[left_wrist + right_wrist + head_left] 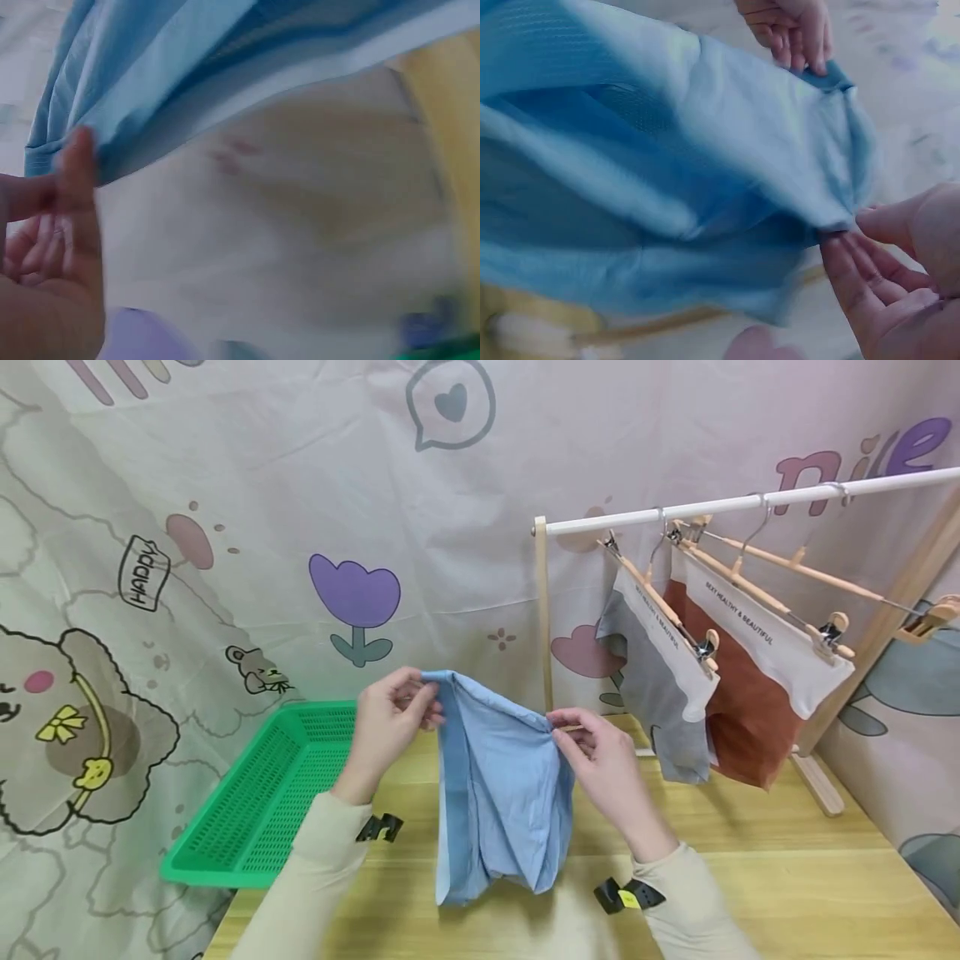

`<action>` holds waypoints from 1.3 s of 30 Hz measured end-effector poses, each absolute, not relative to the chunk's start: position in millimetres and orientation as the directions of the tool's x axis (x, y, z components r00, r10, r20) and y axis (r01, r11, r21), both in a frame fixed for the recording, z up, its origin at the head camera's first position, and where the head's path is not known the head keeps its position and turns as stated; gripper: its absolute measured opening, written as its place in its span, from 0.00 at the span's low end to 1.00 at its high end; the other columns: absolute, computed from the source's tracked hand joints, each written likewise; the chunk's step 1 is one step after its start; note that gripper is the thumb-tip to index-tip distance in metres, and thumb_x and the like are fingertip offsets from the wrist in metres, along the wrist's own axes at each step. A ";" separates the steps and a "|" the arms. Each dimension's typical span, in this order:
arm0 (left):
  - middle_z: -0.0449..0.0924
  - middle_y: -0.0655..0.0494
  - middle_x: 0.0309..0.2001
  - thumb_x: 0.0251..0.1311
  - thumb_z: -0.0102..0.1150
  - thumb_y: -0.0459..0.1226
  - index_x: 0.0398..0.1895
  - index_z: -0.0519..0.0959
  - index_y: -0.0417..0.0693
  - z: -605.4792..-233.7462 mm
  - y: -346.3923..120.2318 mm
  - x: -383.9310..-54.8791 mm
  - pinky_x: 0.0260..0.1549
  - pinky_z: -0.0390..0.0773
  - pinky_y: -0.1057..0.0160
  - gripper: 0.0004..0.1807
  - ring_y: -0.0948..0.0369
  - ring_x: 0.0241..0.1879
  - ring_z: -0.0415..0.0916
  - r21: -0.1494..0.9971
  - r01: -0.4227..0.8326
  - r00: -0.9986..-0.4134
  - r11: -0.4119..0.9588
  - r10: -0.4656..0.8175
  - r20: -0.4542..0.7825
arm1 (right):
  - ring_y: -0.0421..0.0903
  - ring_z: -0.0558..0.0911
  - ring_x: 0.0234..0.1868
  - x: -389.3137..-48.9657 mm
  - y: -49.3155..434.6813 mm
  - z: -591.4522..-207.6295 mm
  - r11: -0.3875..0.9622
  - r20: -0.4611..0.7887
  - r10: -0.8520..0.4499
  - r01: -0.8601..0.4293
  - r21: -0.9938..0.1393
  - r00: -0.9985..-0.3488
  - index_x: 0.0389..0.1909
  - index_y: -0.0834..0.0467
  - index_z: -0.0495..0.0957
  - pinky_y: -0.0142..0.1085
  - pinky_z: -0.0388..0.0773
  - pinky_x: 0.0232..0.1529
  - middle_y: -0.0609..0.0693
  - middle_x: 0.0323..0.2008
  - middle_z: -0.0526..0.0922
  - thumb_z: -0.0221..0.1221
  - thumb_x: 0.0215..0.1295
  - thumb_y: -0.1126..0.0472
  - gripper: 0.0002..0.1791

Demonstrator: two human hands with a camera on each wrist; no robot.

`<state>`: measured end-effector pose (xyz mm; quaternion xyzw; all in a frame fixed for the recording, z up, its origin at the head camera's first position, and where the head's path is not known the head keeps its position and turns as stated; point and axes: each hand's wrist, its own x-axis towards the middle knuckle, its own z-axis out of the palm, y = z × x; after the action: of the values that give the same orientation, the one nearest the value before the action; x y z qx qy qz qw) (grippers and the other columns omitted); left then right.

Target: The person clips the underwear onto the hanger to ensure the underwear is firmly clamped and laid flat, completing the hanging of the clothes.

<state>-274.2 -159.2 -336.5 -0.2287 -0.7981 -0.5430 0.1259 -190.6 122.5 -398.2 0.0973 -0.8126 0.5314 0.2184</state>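
Observation:
A pair of light blue underpants [502, 785] hangs by its top edge between the two hands, its lower part drooping over the table. The left hand [397, 718] pinches one corner of the waistband between thumb and fingers. At the opposite corner, the right hand [596, 752] pinches the band the same way. In the left wrist view the left hand [56, 225] holds the folded edge of the blue cloth [165, 82]. The right wrist view shows the right hand [892, 262] gripping the near corner, with the garment's loose folds [667, 150] spreading away from it.
A green plastic basket [258, 793] stands at the left of the wooden table [810, 877]. On the right, a white rail [720, 506] carries clip hangers, with grey underpants [652, 677] and rust-brown underpants [742, 693] clipped on. A printed cloth [262, 485] hangs behind.

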 end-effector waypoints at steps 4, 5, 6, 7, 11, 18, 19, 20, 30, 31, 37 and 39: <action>0.89 0.36 0.44 0.74 0.61 0.29 0.63 0.76 0.40 -390.8 -164.1 -309.4 0.36 0.90 0.59 0.17 0.49 0.37 0.91 0.814 0.311 -0.947 0.490 0.231 0.222 | 0.60 0.89 0.57 -199.7 121.2 -434.2 0.495 0.426 -0.025 -0.381 -0.781 -0.905 0.62 0.63 0.82 0.50 0.85 0.60 0.63 0.60 0.85 0.66 0.72 0.69 0.19; 0.89 0.38 0.44 0.73 0.62 0.29 0.63 0.76 0.41 -404.7 -166.2 -312.2 0.35 0.90 0.60 0.18 0.50 0.37 0.91 0.789 0.292 -0.952 0.540 0.242 0.187 | 0.60 0.88 0.57 -198.0 121.1 -443.0 0.528 0.405 -0.066 -0.376 -0.762 -0.912 0.62 0.62 0.82 0.52 0.85 0.61 0.61 0.59 0.86 0.67 0.72 0.68 0.19; 0.89 0.40 0.42 0.72 0.63 0.29 0.62 0.77 0.40 -417.3 -168.2 -312.5 0.34 0.89 0.61 0.17 0.51 0.36 0.90 0.757 0.291 -0.951 0.586 0.263 0.162 | 0.58 0.88 0.56 -195.4 121.5 -451.4 0.563 0.380 -0.115 -0.375 -0.737 -0.918 0.60 0.60 0.83 0.52 0.85 0.61 0.59 0.57 0.87 0.67 0.71 0.67 0.18; 0.89 0.42 0.40 0.71 0.64 0.29 0.58 0.79 0.39 -428.1 -169.8 -310.5 0.34 0.88 0.62 0.15 0.53 0.35 0.89 0.716 0.309 -0.943 0.626 0.301 0.143 | 0.56 0.88 0.55 -191.9 122.1 -459.1 0.586 0.342 -0.166 -0.372 -0.720 -0.925 0.58 0.60 0.84 0.52 0.85 0.60 0.57 0.55 0.88 0.68 0.70 0.66 0.17; 0.86 0.52 0.31 0.65 0.69 0.29 0.38 0.84 0.40 -456.9 -171.1 -288.0 0.31 0.82 0.65 0.02 0.61 0.30 0.81 0.581 0.426 -0.870 0.694 0.490 0.053 | 0.47 0.87 0.43 -178.8 122.9 -486.4 0.664 0.147 -0.325 -0.336 -0.668 -0.934 0.50 0.55 0.86 0.44 0.86 0.47 0.49 0.42 0.90 0.72 0.65 0.61 0.13; 0.79 0.60 0.28 0.47 0.86 0.43 0.34 0.81 0.49 -478.8 -168.8 -230.8 0.29 0.75 0.62 0.20 0.64 0.29 0.72 0.349 0.499 -0.800 0.793 0.577 -0.165 | 0.37 0.74 0.30 -168.0 106.8 -524.2 0.780 0.114 -0.278 -0.294 -0.552 -0.954 0.34 0.51 0.82 0.37 0.73 0.30 0.41 0.29 0.79 0.83 0.46 0.56 0.19; 0.79 0.59 0.29 0.45 0.87 0.43 0.35 0.81 0.49 -481.7 -168.4 -225.6 0.30 0.75 0.62 0.21 0.64 0.29 0.72 0.318 0.509 -0.801 0.800 0.575 -0.166 | 0.37 0.73 0.29 -167.2 104.7 -527.3 0.790 0.130 -0.269 -0.296 -0.537 -0.954 0.33 0.50 0.81 0.36 0.71 0.29 0.41 0.28 0.77 0.83 0.45 0.58 0.19; 0.80 0.59 0.30 0.44 0.87 0.41 0.35 0.81 0.49 -484.6 -167.9 -221.3 0.31 0.76 0.61 0.21 0.64 0.30 0.72 0.294 0.518 -0.803 0.803 0.575 -0.157 | 0.37 0.72 0.29 -166.8 103.1 -529.6 0.794 0.145 -0.265 -0.301 -0.528 -0.953 0.32 0.50 0.80 0.35 0.70 0.28 0.40 0.27 0.76 0.82 0.45 0.60 0.19; 0.79 0.49 0.33 0.42 0.63 0.18 0.34 0.80 0.37 -490.3 -186.9 -219.5 0.31 0.75 0.68 0.14 0.63 0.32 0.72 0.732 0.321 -0.827 0.601 0.554 -0.093 | 0.33 0.79 0.30 -165.8 128.2 -502.2 0.549 0.114 -0.187 -0.200 -0.811 -0.976 0.44 0.59 0.81 0.29 0.81 0.35 0.45 0.31 0.82 0.73 0.58 0.72 0.15; 0.80 0.48 0.35 0.45 0.65 0.20 0.36 0.80 0.36 -486.8 -190.7 -220.9 0.33 0.77 0.68 0.13 0.62 0.33 0.74 0.790 0.244 -0.845 0.562 0.523 -0.111 | 0.34 0.80 0.31 -165.3 134.3 -497.0 0.519 0.124 -0.172 -0.197 -0.832 -0.977 0.45 0.61 0.81 0.29 0.83 0.36 0.46 0.32 0.83 0.73 0.58 0.72 0.16; 0.80 0.45 0.42 0.55 0.70 0.27 0.43 0.80 0.30 -484.6 -207.3 -231.3 0.34 0.79 0.66 0.14 0.61 0.34 0.76 0.905 0.016 -0.956 0.425 0.271 -0.111 | 0.38 0.83 0.35 -162.2 163.4 -481.6 0.596 0.149 -0.056 -0.153 -0.789 -0.987 0.42 0.60 0.83 0.32 0.84 0.40 0.48 0.35 0.87 0.73 0.59 0.72 0.13; 0.81 0.46 0.41 0.56 0.71 0.26 0.42 0.80 0.31 -492.1 -209.5 -231.4 0.32 0.80 0.66 0.12 0.61 0.33 0.77 0.891 0.025 -0.971 0.453 0.221 -0.085 | 0.38 0.83 0.35 -161.0 167.8 -485.4 0.659 0.124 -0.062 -0.133 -0.740 -0.990 0.40 0.56 0.84 0.35 0.84 0.40 0.46 0.36 0.88 0.74 0.58 0.72 0.13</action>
<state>-231.4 -209.5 -492.1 -0.0728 -0.8471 -0.5179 -0.0947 -161.0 167.8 -485.4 0.0536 -0.9096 0.4096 0.0439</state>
